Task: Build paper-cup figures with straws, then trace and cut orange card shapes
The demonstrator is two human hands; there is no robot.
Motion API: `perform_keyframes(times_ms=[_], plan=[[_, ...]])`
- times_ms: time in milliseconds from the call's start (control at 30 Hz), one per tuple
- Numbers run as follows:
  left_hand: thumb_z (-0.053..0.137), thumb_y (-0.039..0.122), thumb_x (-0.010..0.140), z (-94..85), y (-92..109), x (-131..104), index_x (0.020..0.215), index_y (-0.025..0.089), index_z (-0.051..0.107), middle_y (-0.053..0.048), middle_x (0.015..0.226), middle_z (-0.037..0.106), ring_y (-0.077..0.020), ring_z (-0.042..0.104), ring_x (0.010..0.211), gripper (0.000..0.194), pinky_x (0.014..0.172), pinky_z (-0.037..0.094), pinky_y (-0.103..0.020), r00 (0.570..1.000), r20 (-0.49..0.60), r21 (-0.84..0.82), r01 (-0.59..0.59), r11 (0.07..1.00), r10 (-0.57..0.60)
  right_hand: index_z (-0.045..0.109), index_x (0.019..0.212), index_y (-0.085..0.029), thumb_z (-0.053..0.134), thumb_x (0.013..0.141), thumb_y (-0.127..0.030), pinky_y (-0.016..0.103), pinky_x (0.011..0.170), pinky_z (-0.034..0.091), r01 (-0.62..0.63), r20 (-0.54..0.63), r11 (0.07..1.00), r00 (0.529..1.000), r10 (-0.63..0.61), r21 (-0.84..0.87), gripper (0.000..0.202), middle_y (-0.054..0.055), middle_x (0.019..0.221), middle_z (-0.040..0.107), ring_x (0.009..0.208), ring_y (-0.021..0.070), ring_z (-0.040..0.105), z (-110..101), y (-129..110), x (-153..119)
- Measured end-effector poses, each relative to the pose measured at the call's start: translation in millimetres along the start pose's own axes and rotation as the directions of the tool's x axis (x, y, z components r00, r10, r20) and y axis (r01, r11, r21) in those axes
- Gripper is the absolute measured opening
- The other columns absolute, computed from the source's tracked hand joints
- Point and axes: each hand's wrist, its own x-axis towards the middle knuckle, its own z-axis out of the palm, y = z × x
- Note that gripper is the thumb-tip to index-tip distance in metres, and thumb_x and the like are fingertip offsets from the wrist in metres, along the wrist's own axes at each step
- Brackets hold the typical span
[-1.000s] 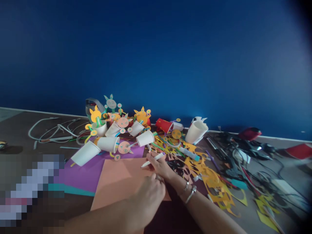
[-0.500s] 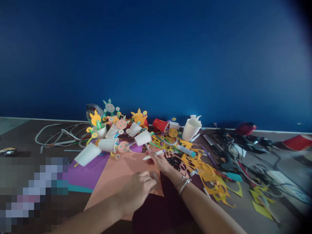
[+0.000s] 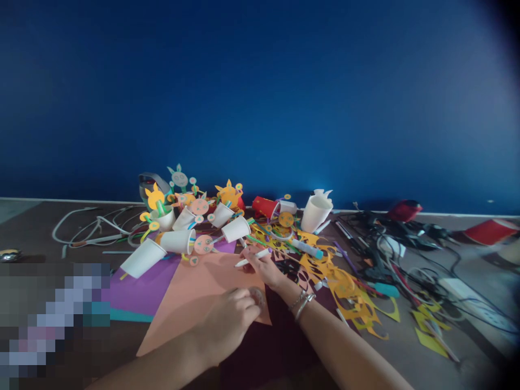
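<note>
A sheet of orange paper (image 3: 195, 292) lies in front of me, over purple paper (image 3: 138, 287) and beside dark paper (image 3: 268, 352). My left hand (image 3: 233, 319) rests on the orange sheet with its fingers curled, closed on a small clear round thing (image 3: 257, 295) at its right edge; its exact kind is unclear. Just beyond it, my right hand (image 3: 262, 266) is closed on a white marker (image 3: 246, 261) with a purple end, held slanting over the sheet's upper right part. Black-handled scissors (image 3: 289, 268) lie partly hidden to the right of that hand.
White paper cups (image 3: 144, 257) with paper animal faces (image 3: 203, 245) stand and lie behind the sheet. A red cup (image 3: 265, 207) lies farther back. Yellow paper scraps (image 3: 345, 284), a glue stick (image 3: 306, 248), tangled cables (image 3: 406, 260) and a power strip (image 3: 475, 303) cover the right side.
The view has shifted slightly, so the scene sits a little farther left. Both hands keep nearly the same pose and hold, and the clear round thing shows somewhat more.
</note>
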Motion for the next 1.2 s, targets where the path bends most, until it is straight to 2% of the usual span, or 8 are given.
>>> perform_keyframes(times_ms=[133,300,433,500,633,733,833,1200], plan=[[0.048,0.007,0.087,-0.8,0,-1,0.083,0.017,0.066,-0.003,0.086,0.069,-0.0173,0.06,0.086,0.021,0.08,0.048,-0.029,1.0,0.021,-0.037,-0.001,0.999,0.001,0.055,0.072,-0.018,0.058,0.075,-0.065,0.025,0.054,0.044,0.001,0.008,1.0,1.0,-0.001,-0.004,0.047,-0.004,0.057,0.051,0.052,0.0104,0.05,-1,1,0],[0.045,0.012,0.092,-16.9,-9,-3,0.11,0.022,0.062,-0.003,0.104,0.068,-0.0151,0.062,0.093,0.027,0.084,0.048,-0.028,0.996,-0.004,-0.22,0.083,0.972,-0.086,0.056,0.073,-0.018,0.056,0.074,-0.067,0.025,0.053,0.043,0.002,0.012,1.0,1.0,-0.002,-0.004,0.049,-0.004,0.057,0.051,0.051,0.0099,0.049,-1,2,1],[0.047,0.014,0.092,-35.5,-19,-2,0.098,0.023,0.066,0.0,0.095,0.069,-0.0155,0.061,0.092,0.022,0.082,0.047,-0.027,0.985,-0.054,-0.189,0.15,0.97,-0.163,0.058,0.073,-0.018,0.057,0.074,-0.067,0.025,0.053,0.043,0.009,0.007,1.0,1.0,-0.009,-0.005,0.049,-0.005,0.055,0.048,0.051,0.0096,0.048,-2,2,0],[0.049,0.013,0.091,-36.4,-19,-1,0.092,0.021,0.067,-0.001,0.087,0.069,-0.0163,0.061,0.087,0.02,0.077,0.047,-0.028,0.988,-0.036,-0.118,0.142,0.983,-0.147,0.058,0.073,-0.018,0.058,0.073,-0.067,0.024,0.053,0.042,0.008,0.007,1.0,1.0,-0.008,-0.006,0.049,-0.005,0.054,0.048,0.05,0.0093,0.047,-2,2,0],[0.051,0.009,0.086,-11.5,-7,-3,0.094,0.019,0.065,-0.002,0.094,0.068,-0.0179,0.061,0.088,0.019,0.078,0.049,-0.03,0.998,0.032,0.067,0.047,0.997,-0.049,0.057,0.073,-0.018,0.057,0.074,-0.067,0.024,0.052,0.042,0.005,-0.006,1.0,1.0,-0.005,-0.008,0.05,-0.004,0.056,0.051,0.051,0.0098,0.048,-1,2,0],[0.05,0.006,0.084,17.0,4,-6,0.115,0.015,0.059,-0.008,0.113,0.065,-0.0213,0.059,0.103,0.034,0.087,0.048,-0.033,0.998,-0.032,0.29,0.058,0.955,-0.051,0.058,0.072,-0.017,0.057,0.074,-0.066,0.024,0.053,0.044,0.004,-0.019,1.0,1.0,-0.004,-0.009,0.049,-0.003,0.057,0.053,0.052,0.0102,0.05,-1,3,0],[0.047,0.005,0.083,32.9,11,-9,0.123,0.011,0.054,-0.014,0.124,0.06,-0.0238,0.055,0.114,0.041,0.093,0.047,-0.036,0.997,-0.045,0.45,0.079,0.889,-0.066,0.058,0.071,-0.017,0.058,0.073,-0.066,0.025,0.054,0.044,0.004,-0.019,1.0,1.0,-0.004,-0.01,0.049,-0.003,0.058,0.054,0.053,0.0106,0.052,0,2,1],[0.048,0.005,0.08,23.3,18,-6,0.119,0.009,0.06,-0.014,0.121,0.063,-0.0233,0.059,0.11,0.04,0.089,0.052,-0.033,0.999,-0.016,0.53,0.048,0.847,-0.047,0.056,0.071,-0.017,0.056,0.077,-0.064,0.025,0.054,0.045,0.026,0.006,1.0,1.0,-0.026,-0.007,0.047,-0.004,0.055,0.051,0.05,0.0092,0.048,-1,4,1]])
